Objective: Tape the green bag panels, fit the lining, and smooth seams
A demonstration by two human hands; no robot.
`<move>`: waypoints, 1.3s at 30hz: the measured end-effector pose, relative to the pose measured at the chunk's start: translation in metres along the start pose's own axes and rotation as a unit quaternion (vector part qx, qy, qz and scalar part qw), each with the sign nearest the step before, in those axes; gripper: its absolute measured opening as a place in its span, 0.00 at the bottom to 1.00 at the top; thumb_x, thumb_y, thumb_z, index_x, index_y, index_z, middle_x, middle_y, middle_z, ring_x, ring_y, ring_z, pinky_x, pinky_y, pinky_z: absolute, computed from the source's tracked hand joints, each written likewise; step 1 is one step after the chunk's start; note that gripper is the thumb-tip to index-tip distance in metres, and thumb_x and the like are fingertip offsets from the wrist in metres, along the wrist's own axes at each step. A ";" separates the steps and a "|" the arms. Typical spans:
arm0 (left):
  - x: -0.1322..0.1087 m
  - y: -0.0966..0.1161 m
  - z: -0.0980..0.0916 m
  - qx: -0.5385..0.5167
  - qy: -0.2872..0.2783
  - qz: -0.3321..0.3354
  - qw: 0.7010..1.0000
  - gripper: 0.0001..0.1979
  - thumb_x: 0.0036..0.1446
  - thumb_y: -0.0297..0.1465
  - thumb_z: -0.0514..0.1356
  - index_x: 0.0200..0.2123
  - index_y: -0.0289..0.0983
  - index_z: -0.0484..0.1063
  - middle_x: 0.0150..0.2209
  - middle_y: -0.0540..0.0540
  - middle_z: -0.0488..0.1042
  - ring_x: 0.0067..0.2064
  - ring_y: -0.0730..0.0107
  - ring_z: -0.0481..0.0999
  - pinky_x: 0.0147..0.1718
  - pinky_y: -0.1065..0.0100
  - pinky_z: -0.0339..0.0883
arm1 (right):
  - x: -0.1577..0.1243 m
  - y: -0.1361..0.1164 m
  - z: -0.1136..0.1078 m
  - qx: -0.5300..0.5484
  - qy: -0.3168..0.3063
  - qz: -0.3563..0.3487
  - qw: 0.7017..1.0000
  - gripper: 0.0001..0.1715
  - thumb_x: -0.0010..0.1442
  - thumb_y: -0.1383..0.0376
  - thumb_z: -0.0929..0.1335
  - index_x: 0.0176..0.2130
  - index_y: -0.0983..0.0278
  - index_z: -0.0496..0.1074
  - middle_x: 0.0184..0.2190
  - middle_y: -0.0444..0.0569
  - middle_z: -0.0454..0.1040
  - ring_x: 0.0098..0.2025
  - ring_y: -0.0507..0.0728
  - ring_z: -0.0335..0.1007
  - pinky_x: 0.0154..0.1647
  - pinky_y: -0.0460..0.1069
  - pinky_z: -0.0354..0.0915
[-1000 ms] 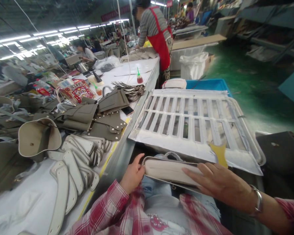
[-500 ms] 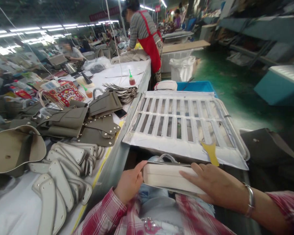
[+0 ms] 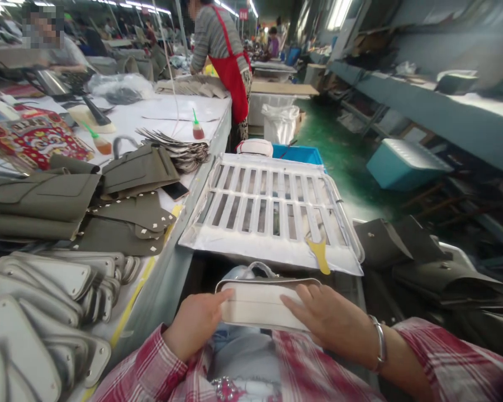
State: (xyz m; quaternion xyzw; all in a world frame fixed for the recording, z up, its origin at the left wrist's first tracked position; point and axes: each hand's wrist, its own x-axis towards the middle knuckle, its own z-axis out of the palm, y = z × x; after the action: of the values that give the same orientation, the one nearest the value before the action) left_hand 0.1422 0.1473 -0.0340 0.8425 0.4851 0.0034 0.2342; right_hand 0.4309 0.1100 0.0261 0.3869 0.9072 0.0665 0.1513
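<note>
A cream bag piece (image 3: pixel 255 304) with a dark edge and a loop handle behind it lies level in front of my lap. My left hand (image 3: pixel 199 321) grips its left end, the index finger and thumb at the corner. Over its right end is my right hand (image 3: pixel 333 318), fingers bent on the cream face, with a silver bangle at the wrist. Just beyond the piece stands a white slatted rack (image 3: pixel 272 245), and a yellow scraper-like tool (image 3: pixel 318 254) rests on its near edge.
The table (image 3: pixel 151 285) on the left bears grey-white strips (image 3: pixel 46 279), olive bag pieces (image 3: pixel 37 201) and glue bottles (image 3: pixel 198 128). Olive bags (image 3: pixel 379 243) lie at the right. Behind the rack are a blue bin (image 3: pixel 297 153) and a person in a red apron (image 3: pixel 230 72).
The view has turned to the right, so the table and rack sit further left. Both hands still hold the cream piece, and more of its left end shows.
</note>
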 end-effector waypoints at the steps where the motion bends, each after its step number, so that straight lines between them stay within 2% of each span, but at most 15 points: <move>1: 0.001 0.000 -0.003 0.009 -0.013 -0.003 1.000 0.23 0.55 0.24 0.49 0.54 0.44 0.67 0.35 0.46 0.77 0.35 0.64 0.76 0.36 0.66 0.67 | 0.001 0.000 -0.001 0.007 -0.002 -0.003 1.000 0.27 0.57 0.60 0.65 0.56 0.61 0.61 0.34 0.53 0.67 0.31 0.59 0.64 0.27 0.51 0.54; 9: 0.006 -0.007 -0.021 0.003 -0.030 -0.019 0.999 0.18 0.56 0.26 0.51 0.48 0.41 0.72 0.32 0.43 0.77 0.36 0.63 0.76 0.40 0.65 0.66 | 0.047 0.020 0.000 0.064 -0.072 -0.060 0.994 0.39 0.46 0.51 0.71 0.55 0.58 0.61 0.37 0.54 0.66 0.32 0.59 0.65 0.28 0.50 0.55; 14: 0.010 0.004 -0.032 0.048 -0.039 -0.007 0.998 0.17 0.54 0.24 0.51 0.43 0.42 0.74 0.32 0.44 0.74 0.37 0.60 0.74 0.38 0.61 0.66 | 0.039 0.015 0.006 0.044 -0.056 -0.008 0.997 0.40 0.45 0.53 0.73 0.55 0.55 0.61 0.37 0.53 0.66 0.32 0.60 0.65 0.28 0.50 0.56; 19: 0.009 0.037 -0.049 -0.041 0.020 0.122 0.992 0.14 0.60 0.36 0.52 0.47 0.41 0.70 0.40 0.44 0.69 0.42 0.64 0.68 0.43 0.62 0.64 | 0.030 0.005 0.006 0.047 -0.047 0.041 0.997 0.38 0.46 0.54 0.73 0.54 0.53 0.62 0.37 0.53 0.66 0.34 0.61 0.65 0.29 0.51 0.58; 21: 0.017 0.052 -0.043 -0.082 -0.008 0.184 0.980 0.22 0.58 0.42 0.55 0.54 0.41 0.63 0.46 0.44 0.67 0.47 0.63 0.67 0.48 0.62 0.63 | 0.033 0.005 0.004 0.067 -0.054 0.049 0.995 0.37 0.47 0.55 0.73 0.54 0.53 0.62 0.37 0.54 0.66 0.35 0.62 0.66 0.30 0.52 0.59; 24: 0.036 0.065 -0.017 -0.029 -0.081 0.241 0.967 0.33 0.50 0.43 0.62 0.57 0.38 0.59 0.49 0.41 0.66 0.48 0.56 0.66 0.47 0.56 0.64 | 0.035 0.020 0.002 0.149 -0.072 0.044 0.985 0.36 0.46 0.57 0.73 0.54 0.54 0.63 0.41 0.56 0.67 0.38 0.63 0.67 0.33 0.54 0.62; 26: 0.048 0.065 -0.001 -0.002 -0.098 0.255 0.962 0.34 0.48 0.40 0.64 0.58 0.39 0.59 0.50 0.41 0.66 0.47 0.54 0.66 0.46 0.55 0.65 | 0.030 0.040 0.005 0.323 -0.086 0.046 0.941 0.42 0.44 0.56 0.73 0.57 0.56 0.60 0.43 0.56 0.67 0.41 0.64 0.68 0.38 0.56 0.64; 27: 0.052 0.063 0.004 -0.003 -0.101 0.265 0.959 0.34 0.48 0.38 0.64 0.58 0.40 0.58 0.51 0.42 0.65 0.48 0.55 0.66 0.47 0.55 0.64 | 0.024 0.051 0.008 0.442 -0.090 0.063 0.890 0.43 0.46 0.55 0.71 0.59 0.57 0.57 0.44 0.55 0.68 0.43 0.63 0.68 0.41 0.55 0.64; 29: 0.059 0.058 0.006 -0.023 -0.105 0.285 0.952 0.34 0.48 0.36 0.64 0.58 0.41 0.57 0.53 0.43 0.63 0.49 0.57 0.65 0.50 0.57 0.62 | 0.006 0.071 0.021 0.639 -0.093 0.125 0.753 0.39 0.55 0.54 0.64 0.62 0.59 0.50 0.43 0.53 0.70 0.43 0.59 0.70 0.41 0.53 0.66; 31: 0.062 0.054 0.002 -0.043 -0.112 0.302 0.946 0.33 0.49 0.35 0.63 0.58 0.41 0.57 0.52 0.43 0.63 0.49 0.59 0.65 0.51 0.59 0.62 | -0.015 0.080 0.038 0.727 -0.125 0.224 0.637 0.34 0.60 0.58 0.57 0.63 0.61 0.44 0.35 0.51 0.72 0.35 0.56 0.73 0.33 0.51 0.69; 32: 0.062 0.053 -0.001 -0.050 -0.117 0.308 0.943 0.32 0.49 0.35 0.63 0.57 0.41 0.58 0.51 0.44 0.63 0.49 0.60 0.65 0.51 0.59 0.62 | -0.024 0.079 0.047 0.737 -0.152 0.267 0.602 0.34 0.60 0.59 0.57 0.63 0.62 0.43 0.29 0.48 0.72 0.28 0.55 0.73 0.28 0.50 0.69; 34: 0.063 0.053 -0.006 -0.058 -0.131 0.320 0.937 0.30 0.50 0.36 0.62 0.57 0.42 0.59 0.50 0.44 0.64 0.49 0.60 0.65 0.50 0.59 0.62 | -0.037 0.068 0.065 0.740 -0.194 0.314 0.563 0.34 0.59 0.59 0.61 0.61 0.62 0.45 0.20 0.41 0.68 0.18 0.52 0.68 0.19 0.46 0.66; 35: 0.064 0.053 -0.007 -0.060 -0.137 0.324 0.934 0.31 0.49 0.37 0.62 0.57 0.42 0.59 0.51 0.44 0.63 0.49 0.59 0.65 0.50 0.58 0.62 | -0.040 0.060 0.073 0.737 -0.197 0.323 0.560 0.34 0.59 0.60 0.62 0.60 0.62 0.48 0.18 0.39 0.67 0.15 0.51 0.65 0.16 0.44 0.64; 37: 0.066 0.054 -0.007 -0.062 -0.142 0.325 0.933 0.35 0.49 0.41 0.62 0.59 0.43 0.55 0.52 0.43 0.62 0.50 0.57 0.65 0.51 0.56 0.61 | -0.039 0.044 0.086 0.720 -0.166 0.316 0.595 0.29 0.60 0.59 0.61 0.59 0.62 0.52 0.16 0.38 0.66 0.13 0.49 0.62 0.13 0.42 0.60; 39: 0.068 0.058 -0.006 -0.058 -0.145 0.322 0.934 0.40 0.49 0.45 0.61 0.62 0.45 0.48 0.52 0.42 0.61 0.49 0.56 0.65 0.49 0.54 0.62 | -0.035 0.032 0.097 0.697 -0.087 0.311 0.640 0.26 0.62 0.60 0.59 0.58 0.63 0.56 0.18 0.41 0.69 0.15 0.51 0.64 0.15 0.44 0.62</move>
State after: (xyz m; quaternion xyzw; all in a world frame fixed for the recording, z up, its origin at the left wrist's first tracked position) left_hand 0.2243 0.1813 -0.0205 0.9299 0.1474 -0.0160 0.3367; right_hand 0.5072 0.1071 -0.0504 0.6409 0.4937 -0.5765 -0.1147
